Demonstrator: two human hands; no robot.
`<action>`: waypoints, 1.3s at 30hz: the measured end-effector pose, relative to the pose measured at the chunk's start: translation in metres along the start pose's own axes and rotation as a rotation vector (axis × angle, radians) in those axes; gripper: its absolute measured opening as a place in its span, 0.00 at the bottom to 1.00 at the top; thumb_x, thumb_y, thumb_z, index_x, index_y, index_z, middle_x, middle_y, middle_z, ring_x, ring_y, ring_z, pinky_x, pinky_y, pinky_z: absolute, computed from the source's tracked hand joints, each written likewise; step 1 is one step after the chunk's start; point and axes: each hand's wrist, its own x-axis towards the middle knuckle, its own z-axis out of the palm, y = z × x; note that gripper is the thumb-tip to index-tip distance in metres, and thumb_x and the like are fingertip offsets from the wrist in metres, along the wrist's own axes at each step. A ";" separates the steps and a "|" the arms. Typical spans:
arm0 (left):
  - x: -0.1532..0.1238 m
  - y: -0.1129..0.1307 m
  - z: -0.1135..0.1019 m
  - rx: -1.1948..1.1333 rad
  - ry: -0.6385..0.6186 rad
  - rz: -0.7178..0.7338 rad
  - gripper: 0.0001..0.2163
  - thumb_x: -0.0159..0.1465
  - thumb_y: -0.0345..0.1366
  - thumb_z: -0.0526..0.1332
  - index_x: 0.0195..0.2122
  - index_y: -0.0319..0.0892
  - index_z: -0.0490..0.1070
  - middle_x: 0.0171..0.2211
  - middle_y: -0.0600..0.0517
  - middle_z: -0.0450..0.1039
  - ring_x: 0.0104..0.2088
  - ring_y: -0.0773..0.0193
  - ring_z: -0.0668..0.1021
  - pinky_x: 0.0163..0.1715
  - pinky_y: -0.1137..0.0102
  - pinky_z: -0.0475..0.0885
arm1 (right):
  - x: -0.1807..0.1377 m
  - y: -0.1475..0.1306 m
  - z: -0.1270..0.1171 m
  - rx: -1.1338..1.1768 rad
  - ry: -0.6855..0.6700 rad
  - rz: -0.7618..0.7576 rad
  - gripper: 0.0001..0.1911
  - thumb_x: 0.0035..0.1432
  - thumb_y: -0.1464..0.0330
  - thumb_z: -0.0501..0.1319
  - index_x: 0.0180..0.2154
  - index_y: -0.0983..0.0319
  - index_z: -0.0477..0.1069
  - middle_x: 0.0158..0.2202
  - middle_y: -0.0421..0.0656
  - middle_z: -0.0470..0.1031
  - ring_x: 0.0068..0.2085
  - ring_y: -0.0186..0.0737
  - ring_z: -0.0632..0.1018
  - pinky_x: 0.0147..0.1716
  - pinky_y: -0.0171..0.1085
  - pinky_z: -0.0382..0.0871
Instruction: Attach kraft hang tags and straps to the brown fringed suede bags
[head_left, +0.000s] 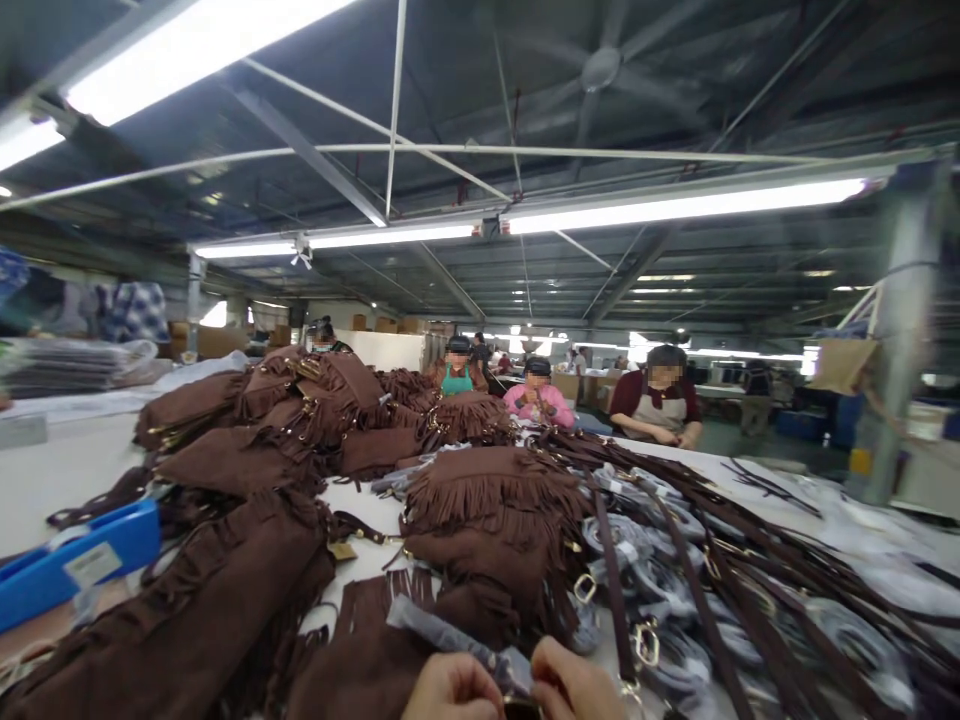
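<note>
Left hand [454, 690] and right hand [576, 682] are positioned side by side at the lower edge of the view, fingers curled; whether either pinches anything cannot be told. The narrow, clear-plastic-wrapped strip [457, 632] extends from between the hands across the dark-brown, soft, fringed piece [360, 675]. Long, flat, dark-brown straps [614, 590] lie beyond the right hand, on the white-topped table [67, 460]
</note>
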 end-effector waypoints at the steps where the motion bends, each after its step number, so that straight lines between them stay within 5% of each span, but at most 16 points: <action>1: -0.005 0.004 0.002 -0.001 0.013 -0.029 0.12 0.42 0.43 0.65 0.21 0.40 0.68 0.17 0.52 0.69 0.19 0.66 0.69 0.22 0.72 0.61 | -0.005 0.000 -0.009 0.018 -0.015 0.032 0.08 0.54 0.74 0.51 0.26 0.57 0.63 0.20 0.35 0.71 0.25 0.35 0.76 0.27 0.30 0.64; 5: -0.019 0.021 0.007 -0.004 0.024 -0.012 0.11 0.45 0.41 0.64 0.24 0.38 0.70 0.19 0.52 0.72 0.19 0.68 0.71 0.22 0.73 0.65 | -0.020 0.006 -0.047 0.017 -0.063 0.159 0.10 0.59 0.69 0.49 0.27 0.59 0.65 0.21 0.38 0.70 0.25 0.35 0.75 0.23 0.29 0.62; 7: -0.020 0.025 0.005 -0.014 0.011 -0.036 0.10 0.45 0.39 0.64 0.24 0.38 0.70 0.20 0.52 0.73 0.20 0.68 0.72 0.23 0.73 0.66 | -0.024 0.009 -0.057 0.021 -0.232 0.215 0.10 0.56 0.70 0.51 0.26 0.61 0.67 0.21 0.38 0.71 0.24 0.34 0.73 0.21 0.28 0.61; 13: -0.020 0.029 0.003 -0.022 0.006 -0.057 0.08 0.46 0.37 0.63 0.24 0.38 0.71 0.20 0.53 0.73 0.19 0.69 0.72 0.23 0.74 0.68 | -0.026 -0.003 -0.043 0.014 -0.421 0.205 0.08 0.51 0.72 0.57 0.31 0.61 0.74 0.25 0.39 0.76 0.26 0.33 0.76 0.23 0.28 0.62; 20: -0.021 0.030 0.002 -0.036 0.000 -0.033 0.07 0.47 0.36 0.63 0.25 0.38 0.71 0.22 0.53 0.73 0.21 0.69 0.73 0.22 0.76 0.67 | -0.026 -0.032 -0.013 -0.213 -0.396 0.178 0.06 0.48 0.71 0.63 0.32 0.61 0.75 0.35 0.45 0.80 0.38 0.44 0.78 0.32 0.34 0.62; 25: -0.020 0.029 0.002 -0.043 0.007 -0.032 0.07 0.47 0.36 0.63 0.25 0.38 0.70 0.22 0.53 0.73 0.21 0.70 0.73 0.20 0.77 0.67 | -0.030 -0.039 0.008 -0.347 -0.397 0.166 0.09 0.55 0.74 0.57 0.36 0.64 0.74 0.39 0.52 0.79 0.41 0.49 0.79 0.34 0.36 0.62; 32: -0.016 0.018 0.004 -0.048 0.064 -0.033 0.08 0.48 0.36 0.62 0.29 0.38 0.69 0.22 0.52 0.74 0.20 0.67 0.76 0.21 0.74 0.70 | -0.019 -0.021 -0.021 -0.391 -0.198 0.231 0.09 0.62 0.77 0.50 0.38 0.65 0.68 0.37 0.53 0.78 0.40 0.46 0.79 0.34 0.36 0.63; 35: -0.017 0.015 0.004 -0.008 0.080 -0.017 0.10 0.53 0.36 0.60 0.33 0.36 0.74 0.25 0.50 0.76 0.24 0.65 0.77 0.23 0.73 0.71 | -0.015 -0.023 -0.026 -0.224 -0.101 0.206 0.09 0.65 0.72 0.48 0.34 0.61 0.65 0.31 0.45 0.78 0.31 0.38 0.79 0.31 0.34 0.66; 39: -0.023 0.024 0.000 0.316 0.085 0.179 0.11 0.61 0.36 0.57 0.38 0.40 0.78 0.31 0.48 0.78 0.29 0.62 0.78 0.24 0.74 0.69 | -0.014 -0.027 -0.012 0.415 -0.008 0.152 0.11 0.62 0.60 0.51 0.32 0.59 0.63 0.27 0.41 0.79 0.22 0.36 0.77 0.19 0.32 0.69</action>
